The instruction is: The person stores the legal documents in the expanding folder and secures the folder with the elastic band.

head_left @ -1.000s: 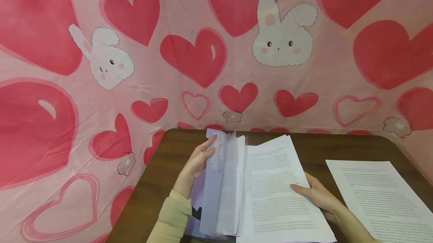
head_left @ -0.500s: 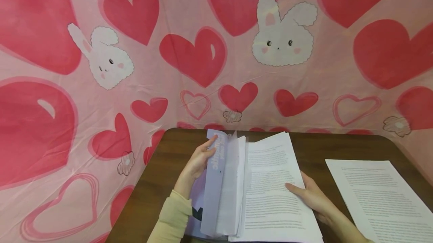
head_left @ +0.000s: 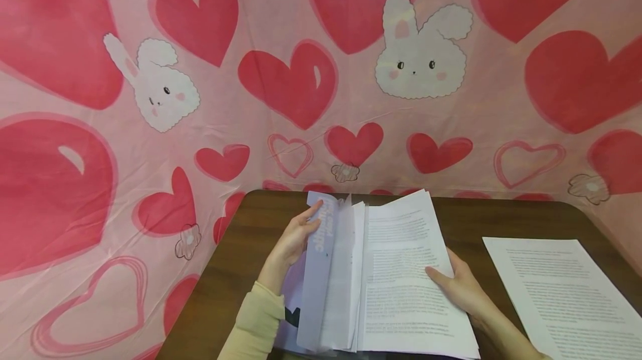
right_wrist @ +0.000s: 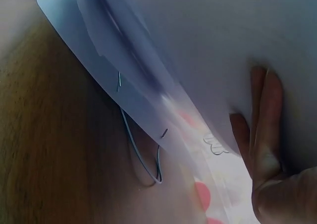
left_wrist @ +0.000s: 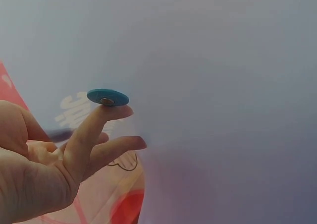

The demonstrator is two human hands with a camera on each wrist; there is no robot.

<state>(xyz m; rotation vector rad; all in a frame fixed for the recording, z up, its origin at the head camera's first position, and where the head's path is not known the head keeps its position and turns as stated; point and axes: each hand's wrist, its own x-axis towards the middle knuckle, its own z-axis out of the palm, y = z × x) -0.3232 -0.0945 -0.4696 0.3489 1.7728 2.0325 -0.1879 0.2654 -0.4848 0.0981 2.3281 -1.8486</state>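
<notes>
A lilac folder [head_left: 316,287] with pale lettering stands half open in the head view, a clear plastic sleeve [head_left: 338,293] and some sheets beside its cover. My left hand [head_left: 292,243] holds the raised cover near its top. In the left wrist view, two fingers reach to the cover next to a teal disc [left_wrist: 108,97] with a metal rivet. My right hand [head_left: 463,287] grips a stack of printed sheets [head_left: 406,287] by its right edge, thumb on top and fingers beneath. The stack's left edge lies against the sleeve; whether it is inside, I cannot tell.
Another printed sheet [head_left: 557,287] lies on the dark wooden table [head_left: 241,243] at the right. A thin cord loop [right_wrist: 141,159] hangs from the folder's edge in the right wrist view. A pink heart-patterned cloth [head_left: 351,87] rises behind the table.
My right hand has moved the printed stack left towards the folder and slightly away from me. The left hand and the cover have hardly moved.
</notes>
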